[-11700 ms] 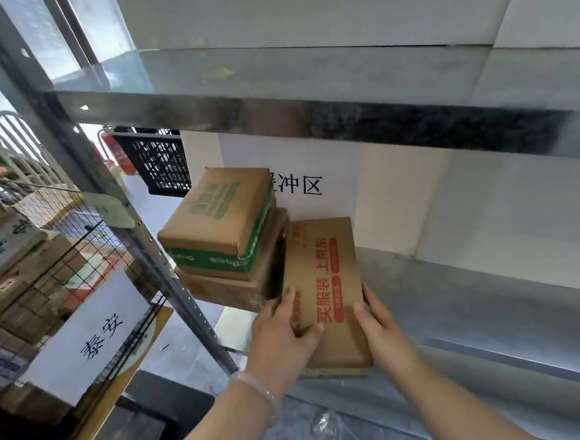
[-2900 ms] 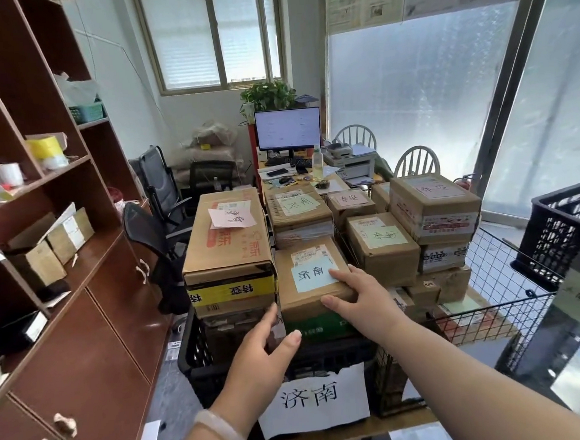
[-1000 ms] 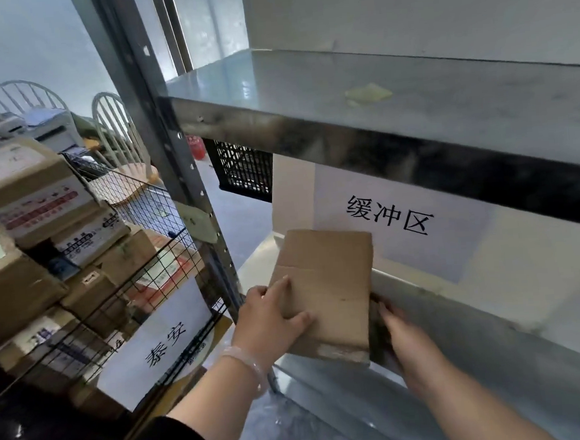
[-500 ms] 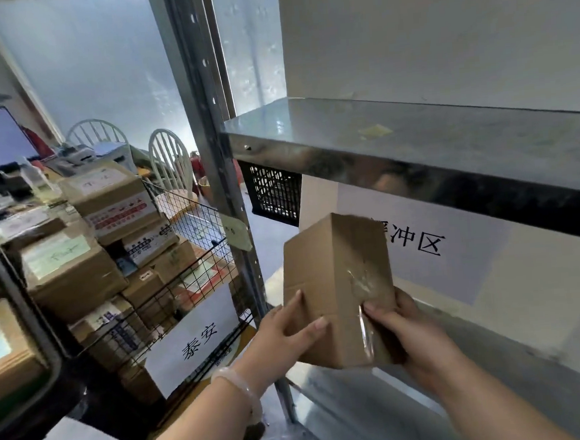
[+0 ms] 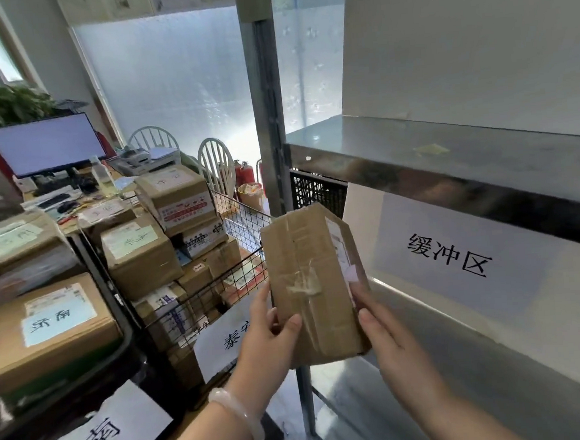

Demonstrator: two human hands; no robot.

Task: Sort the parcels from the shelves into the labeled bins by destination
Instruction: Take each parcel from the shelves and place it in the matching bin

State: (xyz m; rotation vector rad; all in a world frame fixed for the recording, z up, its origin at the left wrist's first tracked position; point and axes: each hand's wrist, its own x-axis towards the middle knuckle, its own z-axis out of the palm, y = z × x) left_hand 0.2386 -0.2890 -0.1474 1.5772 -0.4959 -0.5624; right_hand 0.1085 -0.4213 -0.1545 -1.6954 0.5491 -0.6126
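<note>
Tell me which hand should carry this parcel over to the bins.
Probably the left. The left hand grips the parcel at its left edge, nearest the wire bin; the right hand holds the shelf-side edge and would need to reach across.

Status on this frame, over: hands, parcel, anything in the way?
Both gripping: left hand and right hand on the brown parcel. Parcel upright, off the metal shelf. At left, wire bin piled high; nothing seen blocking.

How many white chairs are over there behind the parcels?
2. One white chair stands right of the monitor; the other white chair is nearer the metal shelf post. The stacked parcels may hide more.
</note>
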